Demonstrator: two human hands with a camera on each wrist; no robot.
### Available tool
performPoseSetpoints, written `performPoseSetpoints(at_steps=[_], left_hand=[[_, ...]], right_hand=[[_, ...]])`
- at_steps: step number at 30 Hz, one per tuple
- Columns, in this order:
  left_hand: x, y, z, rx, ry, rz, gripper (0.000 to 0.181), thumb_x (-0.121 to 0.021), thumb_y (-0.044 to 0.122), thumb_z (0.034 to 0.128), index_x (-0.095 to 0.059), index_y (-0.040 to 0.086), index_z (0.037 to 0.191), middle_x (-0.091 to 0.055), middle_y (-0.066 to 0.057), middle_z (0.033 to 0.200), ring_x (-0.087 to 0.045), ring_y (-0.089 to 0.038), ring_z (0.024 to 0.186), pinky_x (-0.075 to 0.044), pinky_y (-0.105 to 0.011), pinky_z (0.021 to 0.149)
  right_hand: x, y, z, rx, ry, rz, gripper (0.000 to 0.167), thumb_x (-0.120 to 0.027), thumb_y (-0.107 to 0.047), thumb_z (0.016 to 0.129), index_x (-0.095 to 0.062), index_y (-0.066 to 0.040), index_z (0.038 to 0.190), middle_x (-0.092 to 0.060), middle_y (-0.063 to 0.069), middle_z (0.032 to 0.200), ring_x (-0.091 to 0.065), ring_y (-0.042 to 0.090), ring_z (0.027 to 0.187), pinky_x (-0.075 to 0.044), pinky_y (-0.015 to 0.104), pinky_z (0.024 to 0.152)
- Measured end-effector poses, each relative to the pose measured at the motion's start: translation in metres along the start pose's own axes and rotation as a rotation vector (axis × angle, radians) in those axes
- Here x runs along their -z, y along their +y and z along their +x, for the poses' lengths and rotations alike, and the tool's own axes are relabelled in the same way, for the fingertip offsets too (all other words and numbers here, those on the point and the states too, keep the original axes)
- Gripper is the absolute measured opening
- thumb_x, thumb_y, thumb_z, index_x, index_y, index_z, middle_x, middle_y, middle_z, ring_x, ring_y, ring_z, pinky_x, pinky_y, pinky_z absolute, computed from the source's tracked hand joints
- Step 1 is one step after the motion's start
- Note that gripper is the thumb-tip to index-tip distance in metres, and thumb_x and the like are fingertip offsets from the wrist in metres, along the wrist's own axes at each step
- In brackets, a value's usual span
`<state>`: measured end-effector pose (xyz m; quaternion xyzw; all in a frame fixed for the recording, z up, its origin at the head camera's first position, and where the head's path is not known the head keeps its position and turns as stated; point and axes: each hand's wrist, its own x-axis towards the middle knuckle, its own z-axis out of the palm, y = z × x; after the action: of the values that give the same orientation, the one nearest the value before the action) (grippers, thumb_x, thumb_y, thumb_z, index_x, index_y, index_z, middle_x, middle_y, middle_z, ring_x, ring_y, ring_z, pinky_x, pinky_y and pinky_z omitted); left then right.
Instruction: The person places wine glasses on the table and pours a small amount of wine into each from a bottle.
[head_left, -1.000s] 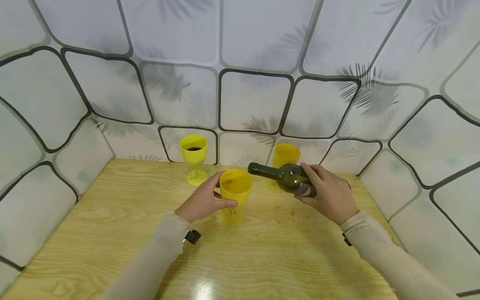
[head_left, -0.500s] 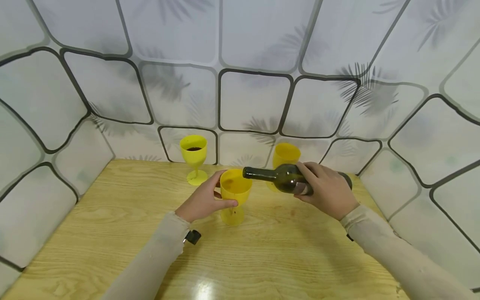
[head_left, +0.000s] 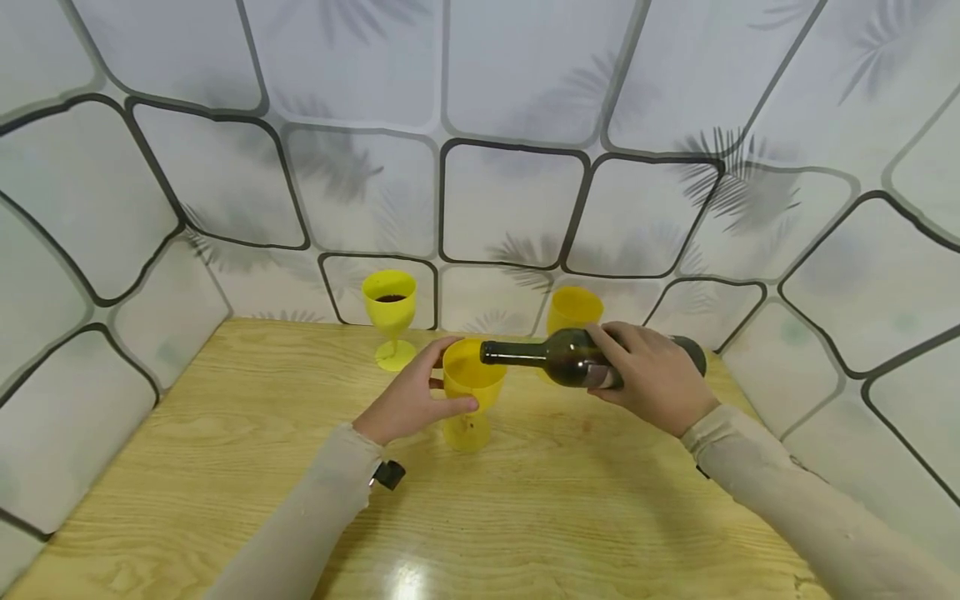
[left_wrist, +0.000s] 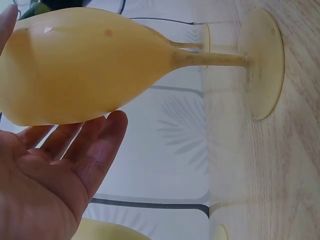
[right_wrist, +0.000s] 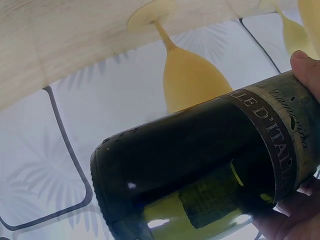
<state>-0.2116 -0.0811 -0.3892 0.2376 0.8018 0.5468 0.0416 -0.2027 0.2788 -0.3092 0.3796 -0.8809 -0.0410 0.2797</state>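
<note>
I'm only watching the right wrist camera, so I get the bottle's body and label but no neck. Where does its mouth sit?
Observer: The head view shows the bottle lying close to level, its mouth over the opening of the front goblet.
Operator: Is anything steadying that goblet?
Observer: Yes, the left hand holds it round the bowl.
Operator: Any liquid showing in the other goblets?
Observer: In the back left goblet, yes: the head view shows dark liquid inside.
</note>
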Motion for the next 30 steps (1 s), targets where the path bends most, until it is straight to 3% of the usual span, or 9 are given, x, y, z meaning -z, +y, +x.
performPoseSetpoints(at_steps=[9,21,30], left_hand=[[-0.001,0.001,-0.002,-0.021,0.058,0.011,0.082,-0.082,0.043,0.0895,-0.038,0.025,0.157,-0.051,0.004,0.147,-0.055,-0.02,0.127,-0.051,-0.045,0.104],[0.0,0.003,-0.001,-0.012,0.038,0.0,0.087,-0.081,0.045,0.0898,-0.036,0.016,0.158,-0.05,0.003,0.147,-0.055,-0.022,0.127,-0.05,-0.046,0.105],[0.001,0.004,-0.001,-0.021,0.026,0.008,0.082,-0.079,0.046,0.0909,-0.037,0.023,0.157,-0.051,0.003,0.147,-0.056,-0.02,0.125,-0.05,-0.045,0.105]], right_hand=[[0.007,0.0,0.005,0.031,-0.007,-0.03,0.092,-0.096,-0.038,0.071,-0.054,-0.002,0.145,-0.062,0.021,0.122,-0.068,0.04,0.096,-0.059,0.054,0.081],[0.013,0.001,0.01,0.041,-0.039,-0.047,0.088,-0.095,-0.038,0.073,-0.055,-0.003,0.143,-0.062,0.023,0.121,-0.068,0.041,0.096,-0.058,0.055,0.085],[0.015,-0.001,0.017,0.034,-0.071,-0.047,0.086,-0.095,-0.035,0.073,-0.056,-0.004,0.142,-0.062,0.023,0.12,-0.067,0.042,0.098,-0.057,0.056,0.087]])
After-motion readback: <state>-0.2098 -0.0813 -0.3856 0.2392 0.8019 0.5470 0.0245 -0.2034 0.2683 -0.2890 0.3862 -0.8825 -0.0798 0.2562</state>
